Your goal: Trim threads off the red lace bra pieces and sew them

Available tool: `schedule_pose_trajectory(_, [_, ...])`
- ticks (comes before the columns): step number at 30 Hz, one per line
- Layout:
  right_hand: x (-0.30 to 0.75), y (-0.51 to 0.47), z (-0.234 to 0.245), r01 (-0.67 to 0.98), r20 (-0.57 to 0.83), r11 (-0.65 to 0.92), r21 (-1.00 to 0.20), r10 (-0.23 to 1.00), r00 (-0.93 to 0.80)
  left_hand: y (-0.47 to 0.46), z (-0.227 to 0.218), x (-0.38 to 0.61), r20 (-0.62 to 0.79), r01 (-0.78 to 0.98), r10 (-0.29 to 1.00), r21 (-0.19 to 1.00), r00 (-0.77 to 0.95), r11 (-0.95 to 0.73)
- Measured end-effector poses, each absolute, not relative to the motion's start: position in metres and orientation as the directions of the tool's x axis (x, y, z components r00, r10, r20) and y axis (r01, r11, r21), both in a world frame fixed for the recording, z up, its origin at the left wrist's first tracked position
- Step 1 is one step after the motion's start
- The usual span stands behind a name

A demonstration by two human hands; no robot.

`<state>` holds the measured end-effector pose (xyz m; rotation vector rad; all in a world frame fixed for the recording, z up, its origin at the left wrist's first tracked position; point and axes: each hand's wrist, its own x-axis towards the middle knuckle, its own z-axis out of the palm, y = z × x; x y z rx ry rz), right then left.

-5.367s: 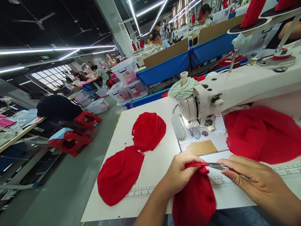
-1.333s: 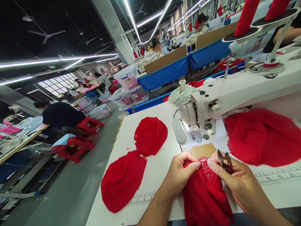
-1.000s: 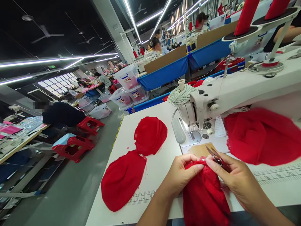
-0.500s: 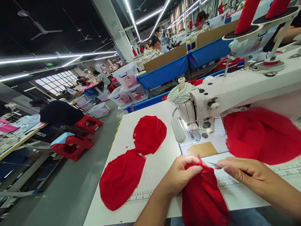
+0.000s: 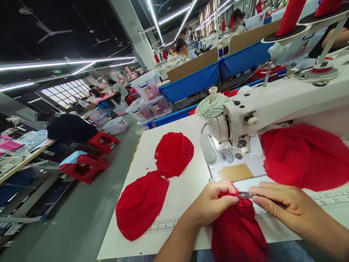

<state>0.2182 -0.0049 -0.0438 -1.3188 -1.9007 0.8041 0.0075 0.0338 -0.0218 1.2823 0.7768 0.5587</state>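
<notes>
Since half a second ago, your right hand point(image 5: 289, 205) has brought the snips point(image 5: 247, 195) in from just beside the held red cloth point(image 5: 238, 233) to the edge you grip. Your left hand point(image 5: 208, 203) has hardly shifted.

The white tabletop point(image 5: 188, 196) carries the sewing machine point(image 5: 283, 103); the held red cloth is in front of it, hanging from your left hand past the tabletop's near edge. A big red fabric pile point(image 5: 305, 160) lies at the right. At the left, two red pieces, the nearer piece point(image 5: 141, 207) and the farther piece point(image 5: 174, 154), meet at their edges; you can't tell from here whether either is finished.

Your left fingers pinch the bunched edge between thumb and forefinger; your right fingers close around the snips. Whether the blades are biting is too small to tell.

The snipping on this edge looks under way rather than done; how much is left doesn't show. A tiny red scrap point(image 5: 147, 168) lies near the farther piece.
</notes>
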Motion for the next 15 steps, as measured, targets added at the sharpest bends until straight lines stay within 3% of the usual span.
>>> schedule_pose_trajectory(8, [0.212,-0.005,-0.042,0.455,0.11,0.245,-0.856,0.947,-0.302,0.034,-0.022,0.005,-0.19,0.05,0.72,0.976,0.667,0.211])
schedule_pose_trajectory(13, [0.206,-0.009,-0.05,0.342,0.084,0.106,-0.934,0.993,-0.08,0.033,-0.017,0.005,-0.218,0.095,0.688,0.973,0.692,0.212])
schedule_pose_trajectory(15, [0.204,-0.01,-0.052,0.318,0.056,0.079,-0.945,0.995,-0.08,0.033,-0.017,0.004,-0.213,0.109,0.694,0.976,0.688,0.191])
